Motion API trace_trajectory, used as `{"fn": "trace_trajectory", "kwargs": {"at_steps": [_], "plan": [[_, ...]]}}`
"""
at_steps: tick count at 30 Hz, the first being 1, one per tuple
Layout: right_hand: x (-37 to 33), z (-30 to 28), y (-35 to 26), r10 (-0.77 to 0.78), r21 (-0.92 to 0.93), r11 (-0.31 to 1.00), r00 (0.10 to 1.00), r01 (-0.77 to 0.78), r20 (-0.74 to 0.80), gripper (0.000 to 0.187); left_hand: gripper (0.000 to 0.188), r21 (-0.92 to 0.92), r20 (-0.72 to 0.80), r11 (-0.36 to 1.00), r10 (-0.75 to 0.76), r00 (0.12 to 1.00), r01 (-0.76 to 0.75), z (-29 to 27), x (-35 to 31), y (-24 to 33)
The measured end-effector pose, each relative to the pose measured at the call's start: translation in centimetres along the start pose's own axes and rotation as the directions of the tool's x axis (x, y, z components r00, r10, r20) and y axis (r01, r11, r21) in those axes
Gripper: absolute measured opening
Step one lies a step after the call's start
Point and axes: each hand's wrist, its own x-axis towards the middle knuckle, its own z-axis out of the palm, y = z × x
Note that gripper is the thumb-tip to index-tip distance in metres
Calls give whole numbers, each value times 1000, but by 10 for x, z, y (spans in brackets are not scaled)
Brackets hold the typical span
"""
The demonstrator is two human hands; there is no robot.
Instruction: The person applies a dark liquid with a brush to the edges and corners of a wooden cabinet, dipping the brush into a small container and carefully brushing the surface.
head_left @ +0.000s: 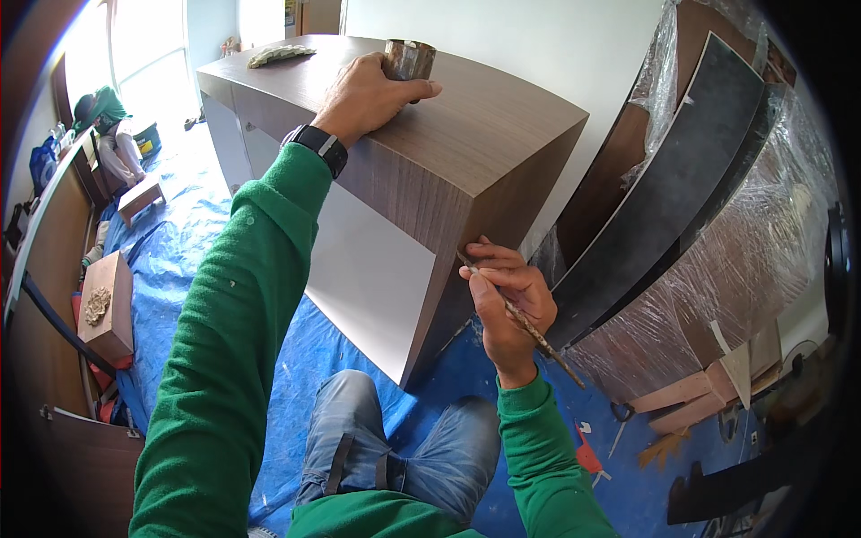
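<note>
A brown wood-grain cabinet point(484, 125) with a white panel point(368, 260) below its top stands in front of my knees. On its top my left hand point(368, 97) grips a small stained metal can point(410, 61), thumb in front and fingers partly hidden behind it. My right hand point(509, 300) pinches a thin, stained paintbrush point(538, 339). The brush slants up to the left, and its upper end is at the cabinet's near right side edge; whether it touches the wood I cannot tell. A crumpled pale rag point(282, 56) lies left of the can.
Blue tarp point(291, 386) covers the floor. To the right lean curved dark panels point(673, 179) and plastic-wrapped boards point(735, 260). At left are a wooden box point(106, 309) with a crumpled rag on it and curved wood furniture. Another person point(112, 125) sits bent over at the far left.
</note>
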Motion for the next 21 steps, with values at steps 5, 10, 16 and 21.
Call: {"fn": "trace_trajectory", "kwargs": {"at_steps": [5,10,16,21], "plan": [[-1,0,-1,5,0,1000,1000,-5,15,10,75,23,-5,1000,-9,1000,9,-1,-2,0],[-1,-1,0,1,12,1000,1000,-1,5,11,77,34,7,999,-14,1000,14,0,-1,0],[0,0,0,6,-2,1000,1000,-6,1,11,77,26,-6,1000,-5,1000,5,1,0,-2],[-2,0,-1,27,4,1000,1000,-27,-1,10,75,37,0,999,-6,1000,6,-1,-1,1]]}}
